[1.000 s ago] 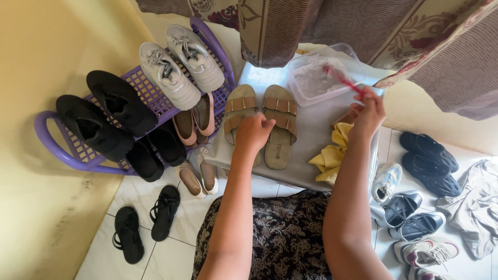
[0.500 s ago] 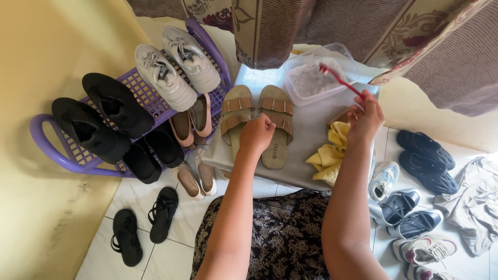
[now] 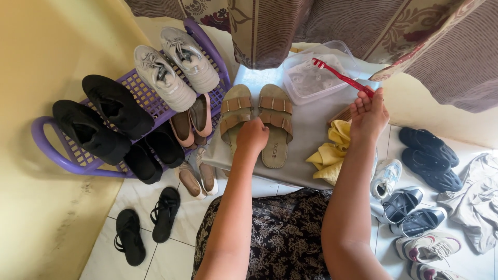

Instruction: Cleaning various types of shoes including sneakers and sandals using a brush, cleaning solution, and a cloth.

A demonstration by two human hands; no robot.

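The left hand (image 3: 252,136) presses closed on the heel of the left tan sandal (image 3: 234,118), beside its mate (image 3: 275,124) on the grey counter (image 3: 306,155); the right hand (image 3: 367,111) pinches a red toothbrush (image 3: 340,75) over the clear plastic tub (image 3: 316,78). Drips could wet the yellow cloth (image 3: 328,155). The purple shoe rack (image 3: 78,155) and hanging curtain (image 3: 270,26) crowd the reach.

Red toothbrush (image 3: 342,78); tan sandals (image 3: 257,122); yellow cloth (image 3: 332,153); purple rack (image 3: 150,101); black floral skirt (image 3: 280,233).
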